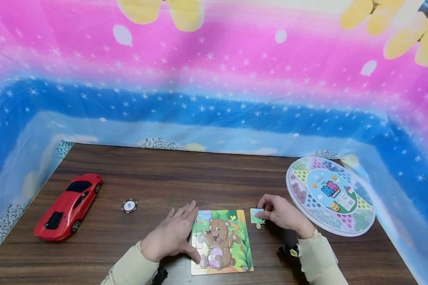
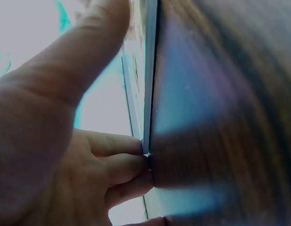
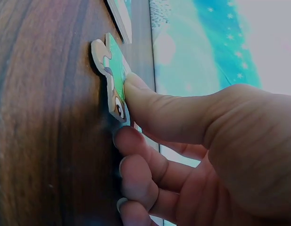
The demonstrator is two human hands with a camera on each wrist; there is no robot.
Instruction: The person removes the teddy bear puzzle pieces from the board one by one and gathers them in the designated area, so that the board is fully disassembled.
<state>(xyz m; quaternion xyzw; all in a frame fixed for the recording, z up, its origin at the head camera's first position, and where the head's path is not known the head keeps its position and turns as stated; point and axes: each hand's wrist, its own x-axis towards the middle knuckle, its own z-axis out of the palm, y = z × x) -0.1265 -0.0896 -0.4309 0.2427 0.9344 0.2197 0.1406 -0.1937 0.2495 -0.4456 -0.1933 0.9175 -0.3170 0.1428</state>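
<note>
A bear jigsaw puzzle (image 1: 217,242) in a flat square tray lies near the front of the table. Along its left side rests my left hand (image 1: 172,234), fingers extended and thumb over the lower left border. The left wrist view shows the fingertips at the tray's edge (image 2: 148,94). Just right of the tray, my right hand (image 1: 281,213) pinches a green puzzle piece (image 1: 256,216). Seen from the right wrist, its thumb lies on the face of the piece (image 3: 117,75), which has a printed eye at one end and sits close over the wood; the index finger is partly hidden.
A round Chinese checkers set (image 1: 331,190) lies to the right, close by my right forearm. On the left are a red toy car (image 1: 69,208) and a black-and-white poker chip (image 1: 129,206). A patterned cloth (image 1: 214,107) hangs behind the wooden table (image 1: 199,178).
</note>
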